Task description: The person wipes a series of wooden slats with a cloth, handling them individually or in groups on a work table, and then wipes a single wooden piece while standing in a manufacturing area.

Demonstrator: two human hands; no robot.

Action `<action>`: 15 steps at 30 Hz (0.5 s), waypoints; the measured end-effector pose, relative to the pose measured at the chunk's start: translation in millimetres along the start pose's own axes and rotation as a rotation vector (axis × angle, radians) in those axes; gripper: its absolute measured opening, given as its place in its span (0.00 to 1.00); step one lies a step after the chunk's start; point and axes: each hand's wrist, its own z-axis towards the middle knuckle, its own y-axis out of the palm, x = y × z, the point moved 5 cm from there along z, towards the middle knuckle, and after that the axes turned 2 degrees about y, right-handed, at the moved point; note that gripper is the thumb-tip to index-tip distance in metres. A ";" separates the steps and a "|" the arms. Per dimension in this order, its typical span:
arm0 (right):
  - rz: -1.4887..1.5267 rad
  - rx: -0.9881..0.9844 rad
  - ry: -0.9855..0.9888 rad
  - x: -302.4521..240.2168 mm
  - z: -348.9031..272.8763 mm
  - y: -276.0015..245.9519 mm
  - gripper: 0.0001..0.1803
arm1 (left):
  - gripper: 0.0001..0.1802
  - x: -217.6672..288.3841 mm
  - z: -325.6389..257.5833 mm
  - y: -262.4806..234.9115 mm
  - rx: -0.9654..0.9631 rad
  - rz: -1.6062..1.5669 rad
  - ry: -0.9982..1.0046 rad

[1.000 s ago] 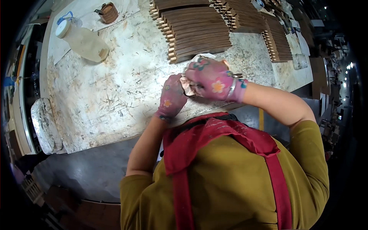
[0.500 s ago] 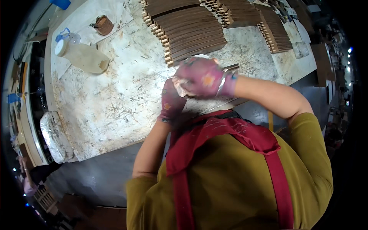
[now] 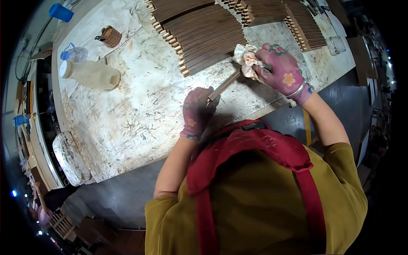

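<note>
Both of my hands wear pink gloves with a flower print. My left hand is closed round the near end of a narrow dark wooden strip, which slants up and to the right above the worktable. In my right hand is a crumpled whitish rag, pressed about the strip's far end. That end is partly hidden by the rag. Just beyond the hands lies a row of dark wooden slats with pale, peg-like ends along their left side.
On the stained white worktable, a cloudy jug and a clear bottle stand left. Behind them sits a brown cup. More slats and a clear jar lie far right. Another person is at the left edge.
My right hand has moved right with the rag, away from my left hand. The wooden strip now shows between them. The left hand stays near its place.
</note>
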 end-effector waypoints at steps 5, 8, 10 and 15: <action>-0.156 -0.043 -0.116 -43.1 11.2 47.3 0.13 | 0.08 0.5 -0.4 9.5 -0.099 -0.056 -0.123; -0.073 -0.021 -0.240 -74.5 4.4 55.1 0.13 | 0.12 -0.3 -0.1 9.8 -0.123 -0.084 -0.108; -0.005 -0.127 -0.309 -106.7 0.9 67.9 0.13 | 0.15 2.8 3.2 7.6 -0.128 -0.083 -0.018; -0.045 -0.029 -0.210 -70.2 -10.4 59.6 0.13 | 0.18 2.8 -3.6 7.6 -0.265 0.076 -0.102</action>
